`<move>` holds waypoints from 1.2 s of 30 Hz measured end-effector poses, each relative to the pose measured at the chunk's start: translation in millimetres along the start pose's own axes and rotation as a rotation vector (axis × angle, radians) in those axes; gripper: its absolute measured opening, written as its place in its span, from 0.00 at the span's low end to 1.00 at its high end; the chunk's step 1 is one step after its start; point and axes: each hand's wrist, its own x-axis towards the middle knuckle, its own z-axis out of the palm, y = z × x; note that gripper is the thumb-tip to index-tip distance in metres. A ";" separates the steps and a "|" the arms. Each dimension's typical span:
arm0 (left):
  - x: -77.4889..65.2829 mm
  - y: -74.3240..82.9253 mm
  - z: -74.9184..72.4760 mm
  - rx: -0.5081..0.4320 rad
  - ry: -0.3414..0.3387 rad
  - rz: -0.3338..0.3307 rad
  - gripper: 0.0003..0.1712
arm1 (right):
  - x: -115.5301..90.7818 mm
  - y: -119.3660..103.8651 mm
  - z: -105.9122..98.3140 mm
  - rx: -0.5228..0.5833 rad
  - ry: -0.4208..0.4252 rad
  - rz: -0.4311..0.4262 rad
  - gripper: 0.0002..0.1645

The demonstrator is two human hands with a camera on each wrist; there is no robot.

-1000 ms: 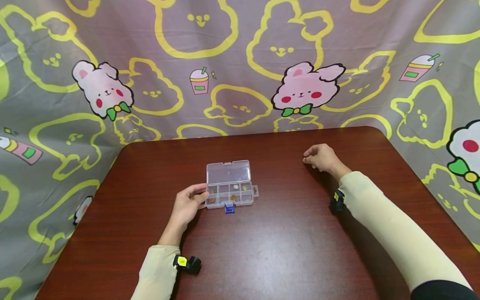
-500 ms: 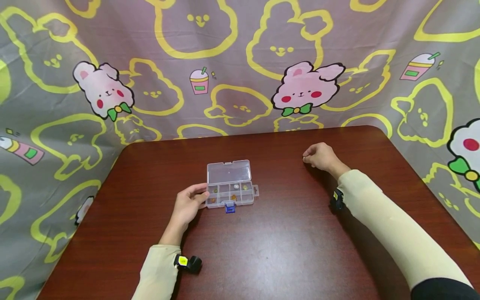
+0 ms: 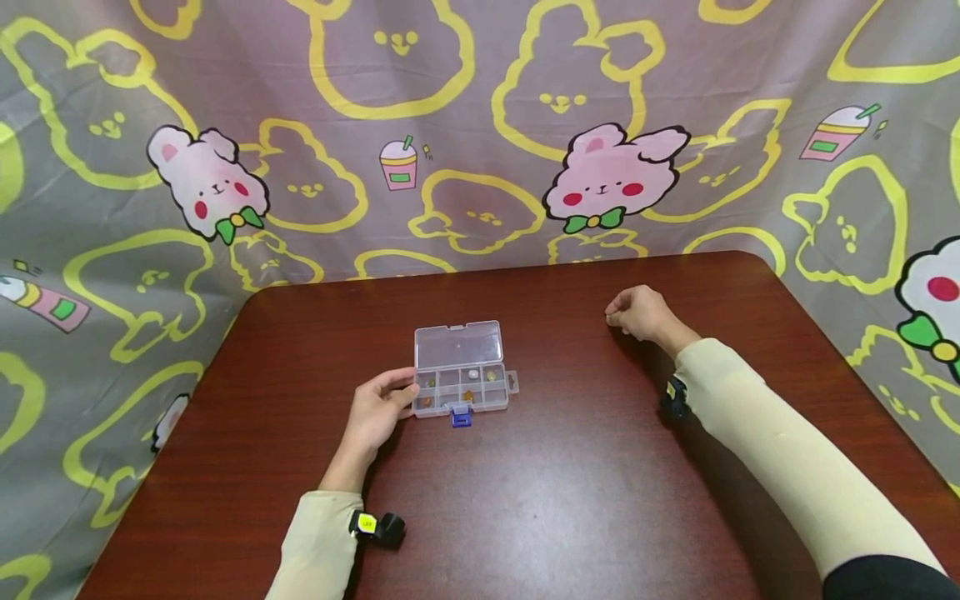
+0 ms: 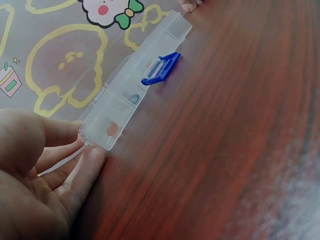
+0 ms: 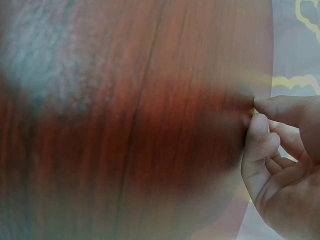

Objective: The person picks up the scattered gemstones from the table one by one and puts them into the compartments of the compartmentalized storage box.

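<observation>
A clear plastic compartment box (image 3: 461, 387) with its lid (image 3: 457, 344) raised stands on the table. My left hand (image 3: 375, 408) grips its left end between thumb and fingers, as the left wrist view also shows. Small coloured beads lie in several compartments, among them an orange bead (image 4: 112, 128) and a bluish bead (image 4: 134, 98). A blue latch (image 3: 461, 416) hangs at the box's front. Far to the right, my right hand (image 3: 641, 314) is low at the tabletop, thumb and fingertips together. They pinch a tiny yellowish piece (image 5: 254, 111), mostly hidden by the fingertips.
The dark reddish-brown table (image 3: 570, 467) reflects light near its front. A patterned curtain (image 3: 480, 125) rises behind and at both sides of it. A hang tab (image 3: 513, 382) juts from the box's right end.
Hardly anything moves. The right hand rises very slightly and then stays at the same spot; the left hand keeps its grip on the box.
</observation>
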 end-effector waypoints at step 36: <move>-1.4 0.3 -0.5 -0.019 -0.008 0.023 0.18 | -14.7 -5.1 -8.9 -0.039 -0.028 -0.041 0.07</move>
